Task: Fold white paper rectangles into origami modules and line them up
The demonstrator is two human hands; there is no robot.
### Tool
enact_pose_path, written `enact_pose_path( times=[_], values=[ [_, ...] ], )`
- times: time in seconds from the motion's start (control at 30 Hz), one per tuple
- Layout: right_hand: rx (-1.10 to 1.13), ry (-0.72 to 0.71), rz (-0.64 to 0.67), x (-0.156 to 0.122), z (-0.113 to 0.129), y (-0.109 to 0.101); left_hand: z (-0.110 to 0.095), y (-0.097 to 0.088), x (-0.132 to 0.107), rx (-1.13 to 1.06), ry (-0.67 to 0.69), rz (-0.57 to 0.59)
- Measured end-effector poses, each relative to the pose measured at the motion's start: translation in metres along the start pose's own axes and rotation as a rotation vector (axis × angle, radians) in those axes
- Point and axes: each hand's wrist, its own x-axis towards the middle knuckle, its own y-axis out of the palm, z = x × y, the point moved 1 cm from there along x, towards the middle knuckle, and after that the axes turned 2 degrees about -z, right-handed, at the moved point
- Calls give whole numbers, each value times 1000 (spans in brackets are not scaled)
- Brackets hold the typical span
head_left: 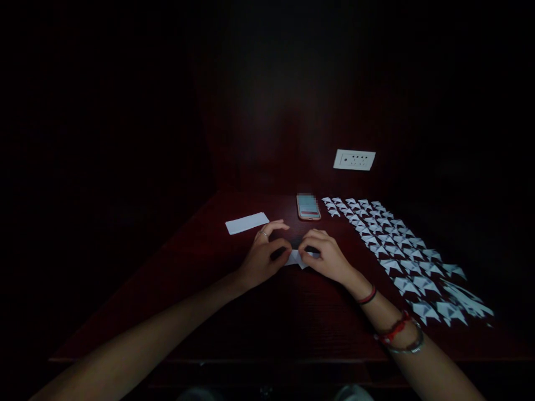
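Between my two hands is a small piece of folded white paper [296,258], low over the dark red table. My left hand [267,253] pinches its left end between thumb and a finger, while other fingers stretch forward. On the opposite end, my right hand [324,255] has its thumb and curled fingers closed on the paper. The fingers hide parts of the folds. A stack of white paper strips [247,223] lies just beyond my left hand. Several rows of folded white paper pieces [390,239] with pointed tips are spread to the right of my right hand.
A lit phone [308,207] lies at the back of the table [200,328]. Thin white paper strips [468,298] lie in a bunch at the right, beside the folded pieces. A white socket plate [354,160] is on the back wall. The surroundings are very dark.
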Motion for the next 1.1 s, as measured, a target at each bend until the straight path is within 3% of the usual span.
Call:
enact_pose_path(
  times=[0.27, 0.47, 0.57, 0.77, 1.1],
  values=[
    [-78, 21, -47, -6, -21, -20, 9, -10, 4, -5, -66, -111],
    [-164, 145, -188, -13, -43, -36, 26, -19, 5, 86, -105, -217],
    [-141, 110, -209, -11, -33, -32, 25, -13, 3, 96, -59, -164],
    [-155, -77, -5, -3, 1, -5, 12, -2, -3, 125, 73, -24],
    [-180, -49, 5, -3, 2, 4, 14, 1, -6, 146, 133, -4]
  ],
)
